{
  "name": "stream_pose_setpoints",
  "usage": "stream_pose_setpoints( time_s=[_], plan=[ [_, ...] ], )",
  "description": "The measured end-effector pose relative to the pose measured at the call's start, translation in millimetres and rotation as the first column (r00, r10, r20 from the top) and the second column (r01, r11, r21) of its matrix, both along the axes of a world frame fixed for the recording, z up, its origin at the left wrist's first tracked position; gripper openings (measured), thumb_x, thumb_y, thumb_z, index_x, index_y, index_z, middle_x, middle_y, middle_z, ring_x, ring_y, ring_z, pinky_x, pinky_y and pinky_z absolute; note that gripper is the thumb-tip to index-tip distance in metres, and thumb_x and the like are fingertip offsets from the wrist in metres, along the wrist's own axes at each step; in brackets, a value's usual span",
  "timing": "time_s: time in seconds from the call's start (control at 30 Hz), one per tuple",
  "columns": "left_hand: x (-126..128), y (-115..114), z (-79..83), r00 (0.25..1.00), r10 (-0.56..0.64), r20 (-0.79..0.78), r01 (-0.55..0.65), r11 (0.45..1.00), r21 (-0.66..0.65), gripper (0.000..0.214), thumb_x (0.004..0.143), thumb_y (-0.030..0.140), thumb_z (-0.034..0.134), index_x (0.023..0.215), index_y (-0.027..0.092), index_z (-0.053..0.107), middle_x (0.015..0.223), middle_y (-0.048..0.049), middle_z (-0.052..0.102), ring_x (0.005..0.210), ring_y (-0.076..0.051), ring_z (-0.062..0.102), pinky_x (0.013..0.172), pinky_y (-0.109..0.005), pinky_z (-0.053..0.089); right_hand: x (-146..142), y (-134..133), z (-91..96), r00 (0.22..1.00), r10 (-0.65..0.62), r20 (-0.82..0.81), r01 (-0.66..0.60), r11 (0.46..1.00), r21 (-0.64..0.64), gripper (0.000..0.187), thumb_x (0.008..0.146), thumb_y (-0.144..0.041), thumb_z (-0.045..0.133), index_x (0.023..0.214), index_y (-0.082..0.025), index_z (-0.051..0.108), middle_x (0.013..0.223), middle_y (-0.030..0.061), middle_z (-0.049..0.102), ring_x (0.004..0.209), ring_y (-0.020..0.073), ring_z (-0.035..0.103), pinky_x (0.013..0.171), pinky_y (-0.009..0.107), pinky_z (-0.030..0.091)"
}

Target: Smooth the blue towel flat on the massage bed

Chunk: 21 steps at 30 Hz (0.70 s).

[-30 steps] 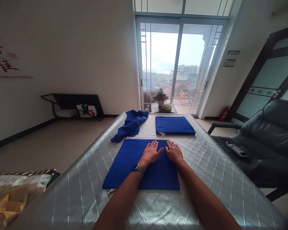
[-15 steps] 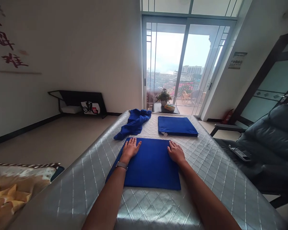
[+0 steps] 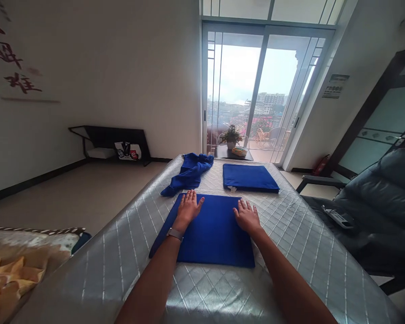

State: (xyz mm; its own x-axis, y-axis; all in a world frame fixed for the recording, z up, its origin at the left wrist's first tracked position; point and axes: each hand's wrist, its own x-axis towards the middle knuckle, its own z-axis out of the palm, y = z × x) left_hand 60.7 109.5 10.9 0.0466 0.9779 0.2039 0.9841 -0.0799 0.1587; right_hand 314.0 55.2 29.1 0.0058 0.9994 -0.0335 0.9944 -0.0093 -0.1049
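Daylight floods in through the glass doors (image 3: 259, 99), sky nearly blown out. Soft sheen on the quilted silver bed cover (image 3: 310, 252). Wide-angle bending at edges; wall lettering (image 3: 10, 63) blurred.

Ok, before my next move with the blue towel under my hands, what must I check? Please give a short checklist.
1. The left hand lies flat on the near towel: ok.
2. The right hand lies flat on it, by its right edge: ok.
3. The near towel's top is smooth on the table: ok.
4. There is a gap to the folded towel behind: ok.
5. The crumpled towel is apart from the near towel's far left corner: cannot tell.
6. The lower layers are even: cannot tell.
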Motion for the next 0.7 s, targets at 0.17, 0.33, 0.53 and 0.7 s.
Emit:
stream_pose_setpoints(
  time_s=[0.17, 0.33, 0.53, 0.7],
  plan=[
    [69.8, -34.5, -1.4, 0.913, -0.407, 0.035, 0.404, 0.912, 0.068, 0.075, 0.102, 0.059, 0.012, 0.155, 0.01, 0.032, 0.161, -0.0131, 0.032, 0.152, -0.023, 0.021, 0.125, -0.042, 0.017, -6.8, -8.8, -2.7, 1.0, -0.024, 0.017, 0.027, 0.988, -0.151, 0.072, 0.101, -0.054, 0.013, 0.161, -0.013, 0.009, 0.167, 0.0059, 0.005, 0.153, 0.0266, 0.006, 0.122, 0.052, 0.004],
    [121.3, -67.7, -14.0, 0.76, -0.646, 0.07, 0.64, 0.763, 0.096, 0.068, 0.104, 0.052, 0.006, 0.157, 0.014, 0.027, 0.163, -0.0101, 0.029, 0.152, -0.018, 0.021, 0.124, -0.038, 0.019, -2.7, -10.4, -5.4, 0.992, 0.057, 0.116, -0.032, 0.977, -0.209, 0.068, 0.099, -0.034, 0.028, 0.161, -0.016, 0.006, 0.167, 0.0046, -0.005, 0.153, 0.0263, -0.001, 0.122, 0.052, 0.005],
    [94.1, -50.4, -14.0, 0.879, -0.47, 0.076, 0.475, 0.879, -0.052, 0.074, 0.102, 0.059, 0.009, 0.155, 0.012, 0.033, 0.162, -0.0131, 0.031, 0.152, -0.023, 0.022, 0.124, -0.045, 0.018, -5.0, -10.2, -4.4, 1.0, -0.005, 0.017, 0.008, 0.988, -0.152, 0.071, 0.101, -0.052, 0.015, 0.161, -0.013, 0.008, 0.167, 0.0066, 0.004, 0.153, 0.0269, 0.006, 0.122, 0.053, 0.005],
    [55.5, -26.3, -10.3, 0.931, -0.361, 0.061, 0.366, 0.921, -0.134, 0.077, 0.1, 0.063, 0.01, 0.156, 0.015, 0.03, 0.164, -0.0106, 0.025, 0.152, -0.023, 0.018, 0.124, -0.045, 0.014, -6.2, -11.7, -0.7, 0.999, -0.019, -0.03, 0.015, 0.99, -0.141, 0.075, 0.1, -0.058, 0.013, 0.161, -0.014, 0.01, 0.167, 0.0056, 0.005, 0.153, 0.0256, 0.006, 0.122, 0.051, 0.003]
  ],
)
